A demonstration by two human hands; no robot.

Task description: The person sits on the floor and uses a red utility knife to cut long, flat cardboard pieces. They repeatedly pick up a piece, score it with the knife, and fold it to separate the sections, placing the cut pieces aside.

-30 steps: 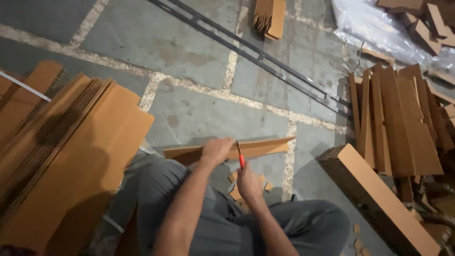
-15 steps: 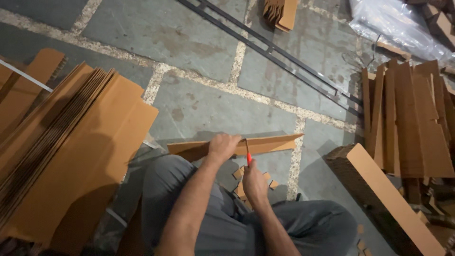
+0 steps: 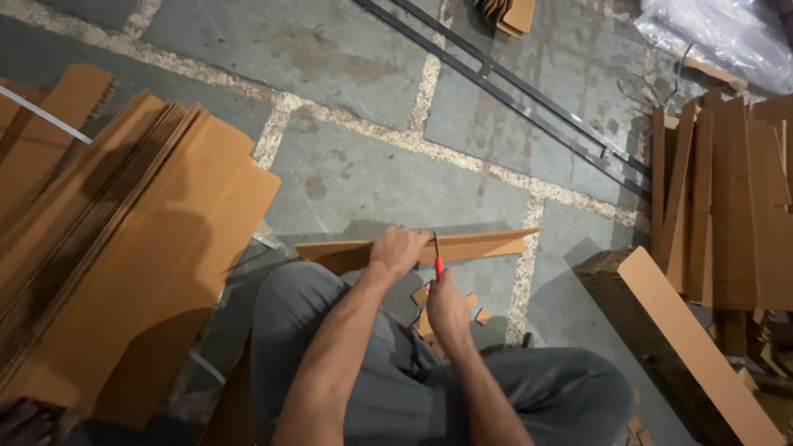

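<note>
My left hand [image 3: 398, 251] grips the long cardboard strip [image 3: 479, 245] lying sideways, just ahead of my right hand [image 3: 448, 311], which is closed on the red-handled cutter [image 3: 438, 263].

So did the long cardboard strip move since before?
No, not noticeably: the right end of the cardboard strip still reaches the same pale floor joint. Left hand holds it, right hand the red-handled cutter.
</note>
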